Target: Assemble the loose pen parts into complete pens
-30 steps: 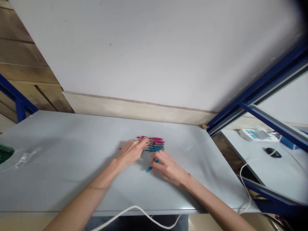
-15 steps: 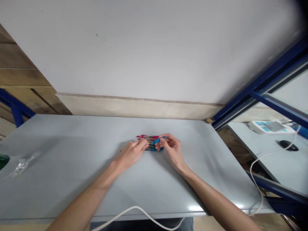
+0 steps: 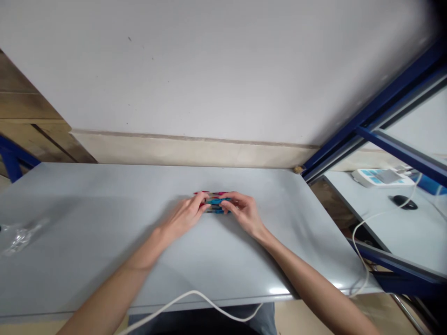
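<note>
Near the middle of the grey table, my left hand (image 3: 186, 214) pinches the left end of a blue pen (image 3: 215, 201). The pen's right end is between the closed thumb and fingers of my right hand (image 3: 244, 211). It lies roughly level, over or among several other pens. Just beyond it is a red pen (image 3: 220, 193), partly behind my fingers. On the near side, more blue pens (image 3: 214, 211) lie side by side. My fingers cover many of the pen ends.
Crumpled clear plastic (image 3: 21, 238) lies on the table (image 3: 104, 204) at the left. A white cable (image 3: 195, 293) loops by the front edge. Right of a blue metal frame (image 3: 387, 144), a second table holds a white device (image 3: 382, 177) and a black mouse (image 3: 405, 202).
The blue pen has gone from tilted in my right hand to level among the others, with both hands on it. The head view has shifted slightly.
</note>
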Demonstrator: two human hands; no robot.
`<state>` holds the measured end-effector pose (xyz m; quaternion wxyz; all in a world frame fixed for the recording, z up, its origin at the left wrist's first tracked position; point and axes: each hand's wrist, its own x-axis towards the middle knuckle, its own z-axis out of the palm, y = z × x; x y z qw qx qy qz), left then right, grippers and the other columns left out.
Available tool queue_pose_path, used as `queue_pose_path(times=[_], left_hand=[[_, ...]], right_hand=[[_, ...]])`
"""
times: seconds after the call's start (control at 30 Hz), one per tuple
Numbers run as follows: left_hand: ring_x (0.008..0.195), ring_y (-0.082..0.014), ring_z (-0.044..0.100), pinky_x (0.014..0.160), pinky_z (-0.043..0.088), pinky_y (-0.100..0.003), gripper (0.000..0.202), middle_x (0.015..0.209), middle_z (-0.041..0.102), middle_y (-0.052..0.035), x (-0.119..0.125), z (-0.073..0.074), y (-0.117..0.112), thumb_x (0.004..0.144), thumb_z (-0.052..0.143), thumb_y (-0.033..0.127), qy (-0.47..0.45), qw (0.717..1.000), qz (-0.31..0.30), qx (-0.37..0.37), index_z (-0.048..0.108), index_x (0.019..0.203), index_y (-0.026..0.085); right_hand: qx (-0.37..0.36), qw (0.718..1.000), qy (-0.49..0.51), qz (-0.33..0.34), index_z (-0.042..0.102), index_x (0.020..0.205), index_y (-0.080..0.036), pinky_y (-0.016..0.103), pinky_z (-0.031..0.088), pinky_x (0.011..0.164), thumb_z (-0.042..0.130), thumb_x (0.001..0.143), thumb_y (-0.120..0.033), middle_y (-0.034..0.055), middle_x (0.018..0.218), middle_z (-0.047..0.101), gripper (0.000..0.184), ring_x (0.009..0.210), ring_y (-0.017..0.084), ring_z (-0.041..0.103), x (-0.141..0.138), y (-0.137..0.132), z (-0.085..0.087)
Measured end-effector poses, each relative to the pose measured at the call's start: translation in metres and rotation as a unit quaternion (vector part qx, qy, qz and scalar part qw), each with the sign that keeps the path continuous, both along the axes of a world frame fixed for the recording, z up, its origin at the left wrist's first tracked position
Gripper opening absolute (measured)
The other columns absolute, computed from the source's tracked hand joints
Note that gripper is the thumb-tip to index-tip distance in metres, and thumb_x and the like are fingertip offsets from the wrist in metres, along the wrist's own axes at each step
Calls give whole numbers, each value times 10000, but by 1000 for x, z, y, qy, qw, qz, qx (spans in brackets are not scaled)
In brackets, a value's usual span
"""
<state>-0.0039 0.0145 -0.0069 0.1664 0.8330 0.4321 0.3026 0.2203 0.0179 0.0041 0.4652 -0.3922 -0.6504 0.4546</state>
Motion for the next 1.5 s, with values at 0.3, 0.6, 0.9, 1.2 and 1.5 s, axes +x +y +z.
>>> queue_pose_path(times=[0.3, 0.6, 0.9, 1.2, 1.5], left_hand=[[1109, -272, 665, 808, 621, -380, 783, 1443, 479, -136, 24, 7, -19, 877, 515, 48, 67, 997, -21, 20, 224, 1560, 295], [1317, -238, 559, 1018, 560, -382, 856, 1523, 416, -117, 17, 14, -23, 850, 337, -96, 39, 995, -69, 67, 218, 1581, 333], [857, -191, 734, 746, 566, -285, 224, 1030, 743, -62, 8, 11, -12, 1037, 479, 246, 79, 985, 27, 152, 622, 1203, 199], [713, -154, 675, 647, 499, -266, 268, 882, 692, -32, 14, 11, -16, 1056, 455, 338, 98, 976, -4, 193, 656, 1148, 187], [965, -213, 670, 830, 554, -351, 261, 1003, 690, -81, 13, 15, -12, 1039, 454, 186, 52, 983, -8, 178, 613, 1246, 179]], right_hand=[[182, 972, -142, 46, 751, 1007, -238, 369, 552, 808, 568, 995, -357, 64, 959, 764, 218, 851, 223, 700, -7, -16, 0], [103, 983, -144, -40, 717, 936, -186, 266, 461, 621, 509, 1014, -406, 25, 783, 683, 313, 655, 155, 574, -7, -13, 0], [56, 997, -54, -3, 718, 1069, -230, 303, 530, 734, 599, 961, -309, 67, 1058, 723, 179, 872, 191, 668, -8, -11, 0], [-2, 990, -135, -37, 495, 523, -188, 258, 277, 485, 454, 1014, -548, -35, 462, 380, 611, 464, 108, 347, -4, -10, -1], [48, 993, -112, 15, 677, 938, -190, 260, 391, 606, 537, 1002, -464, 35, 834, 646, 314, 696, 157, 511, -4, -13, 9]])
